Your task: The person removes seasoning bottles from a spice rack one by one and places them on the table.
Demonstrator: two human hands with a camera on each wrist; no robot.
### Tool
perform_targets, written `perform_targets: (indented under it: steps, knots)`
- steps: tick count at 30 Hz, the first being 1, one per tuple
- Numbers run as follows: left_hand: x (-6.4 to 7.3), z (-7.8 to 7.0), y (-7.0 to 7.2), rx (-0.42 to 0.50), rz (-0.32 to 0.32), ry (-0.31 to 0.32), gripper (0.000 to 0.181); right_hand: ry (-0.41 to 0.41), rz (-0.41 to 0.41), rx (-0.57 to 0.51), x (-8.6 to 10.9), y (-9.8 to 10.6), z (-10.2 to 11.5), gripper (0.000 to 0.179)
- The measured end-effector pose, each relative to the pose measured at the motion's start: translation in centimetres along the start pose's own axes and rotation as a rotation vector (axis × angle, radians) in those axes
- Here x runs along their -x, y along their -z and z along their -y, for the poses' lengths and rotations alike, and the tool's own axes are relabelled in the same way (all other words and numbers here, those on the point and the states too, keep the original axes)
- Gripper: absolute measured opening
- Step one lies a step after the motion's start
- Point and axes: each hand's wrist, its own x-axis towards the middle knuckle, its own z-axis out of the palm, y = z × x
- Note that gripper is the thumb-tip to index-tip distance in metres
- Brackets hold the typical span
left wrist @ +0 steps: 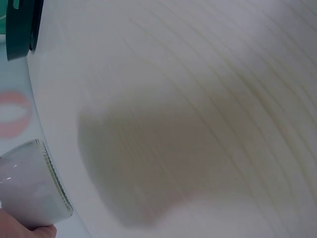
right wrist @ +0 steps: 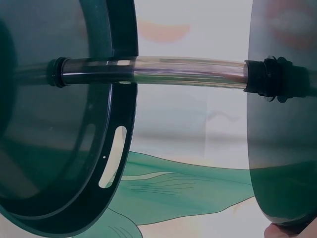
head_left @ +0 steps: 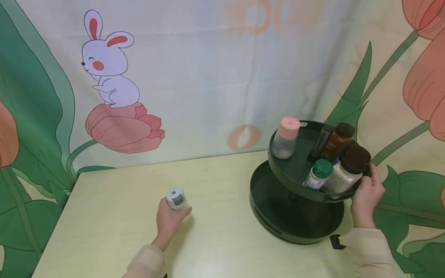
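On the left of the head view, my left hand (head_left: 167,221) holds a clear shaker jar (head_left: 177,198) with a white and grey lid. The left wrist view shows its bottom rim raised off the tabletop, with a shadow below. My right hand (head_left: 367,199) grips the right rim of the upper tier of a dark green two-tier tray (head_left: 288,179). On that tier stand a pink-capped bottle (head_left: 286,139), a slim black bottle (head_left: 320,143), a brown jar (head_left: 337,143), a green-capped bottle (head_left: 318,174) and a dark-lidded jar (head_left: 347,170) of pale grains.
The lower tier (head_left: 295,210) rests on the pale table (head_left: 215,216), and a clear post (right wrist: 188,71) joins the two tiers. A printed curtain (head_left: 198,85) hangs behind the table. A small black object (head_left: 337,242) shows beside the right sleeve.
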Motion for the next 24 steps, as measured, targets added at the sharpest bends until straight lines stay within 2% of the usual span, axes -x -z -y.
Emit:
perform_targets:
  steps: [12, 24]
  knots:
    - [-0.9, 0.4, 1.4, -0.007, 0.0, 0.061, 0.076, 0.007, 0.001, 0.031, -0.1, 0.0, -0.1, 0.047]
    - [-1.7, 1.0, 2.4, 0.029, -0.02, 0.123, 0.077, 0.004, 0.01, 0.059, -0.2, 0.1, -0.1, 0.047]
